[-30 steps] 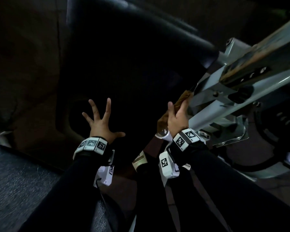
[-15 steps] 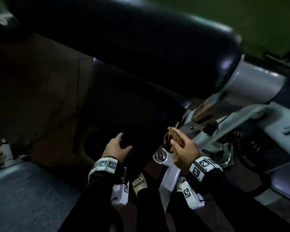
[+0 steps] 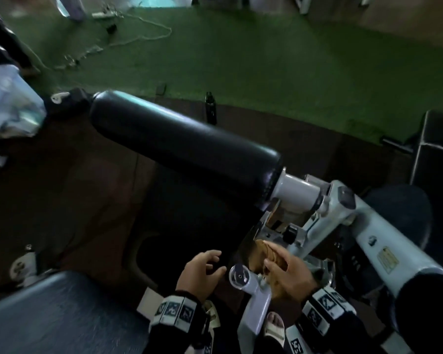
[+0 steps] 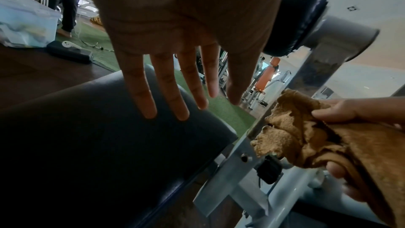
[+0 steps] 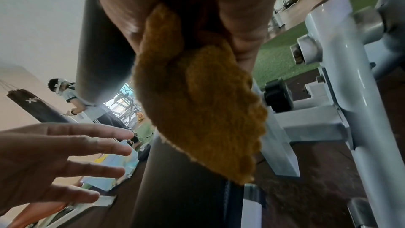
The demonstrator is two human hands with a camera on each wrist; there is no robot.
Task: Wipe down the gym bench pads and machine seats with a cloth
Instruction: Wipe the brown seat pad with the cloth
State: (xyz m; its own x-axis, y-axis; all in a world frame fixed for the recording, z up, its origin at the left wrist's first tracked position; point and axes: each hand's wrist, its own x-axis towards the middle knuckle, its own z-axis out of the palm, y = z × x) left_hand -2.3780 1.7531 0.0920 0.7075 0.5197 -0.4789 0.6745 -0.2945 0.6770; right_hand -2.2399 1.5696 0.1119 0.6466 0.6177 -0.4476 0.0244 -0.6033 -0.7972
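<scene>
A long black roller pad point(image 3: 184, 146) runs from upper left to a grey machine arm point(image 3: 384, 254). Under it lies a dark flat pad point(image 3: 195, 221), also seen in the left wrist view as the dark flat pad point(image 4: 92, 145). My right hand point(image 3: 289, 274) grips a bunched brown cloth point(image 3: 260, 254) beside the pad's right edge and the grey frame; the cloth point(image 4: 306, 136) and the same cloth point(image 5: 203, 103) show in both wrist views. My left hand point(image 3: 202, 269) hovers over the pad's near edge, fingers point(image 4: 171, 91) straight and spread, holding nothing.
A grey-blue seat pad point(image 3: 56, 312) fills the lower left. A black bottle point(image 3: 211, 108) stands on the floor by the green turf point(image 3: 292, 72), with a cable point(image 3: 138, 37) further back. A clear plastic box point(image 3: 8, 103) sits left. Another person point(image 5: 67, 94) stands beyond.
The view has tilted up from the dark pad to the roller and turf. My left hand drew back toward me and its spread fingers relaxed. The right hand still holds the cloth by the frame.
</scene>
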